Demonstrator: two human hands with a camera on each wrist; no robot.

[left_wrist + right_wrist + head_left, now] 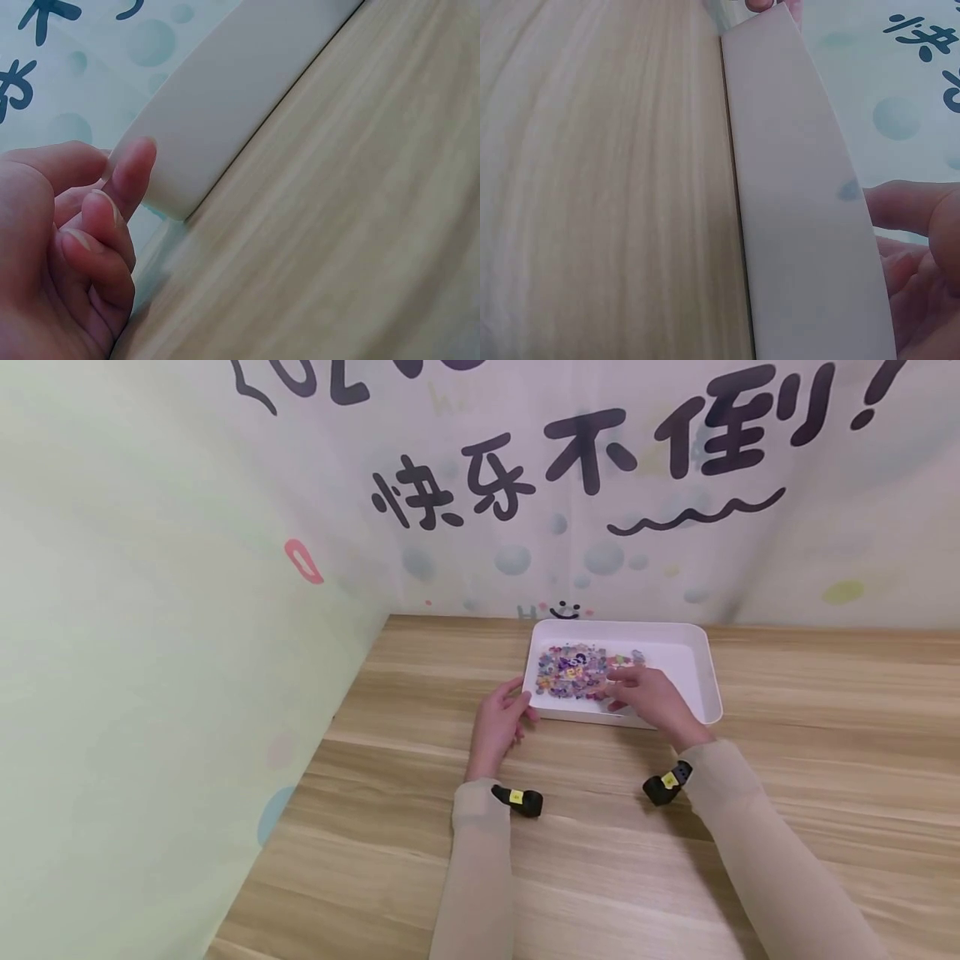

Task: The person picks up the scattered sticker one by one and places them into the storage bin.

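Note:
A white rectangular tray (693,664) lies on the wooden table, with many small colourful beads (555,668) gathered in its left and middle part. My left hand (498,718) holds the tray's near left corner. In the left wrist view, thumb and index finger meet at that corner while the other fingers curl below. Over the tray's near wall reaches my right hand (648,693), its fingers spread a little apart at the right edge of the beads. The right wrist view shows the right thumb (904,206) behind the tray wall, which hides the fingertips.
Behind the tray hangs a pale printed cloth (480,560) with dark lettering, close to its far side. Another pale wall sheet (187,652) borders the table on the left. Wooden tabletop (585,860) extends in front and to the right.

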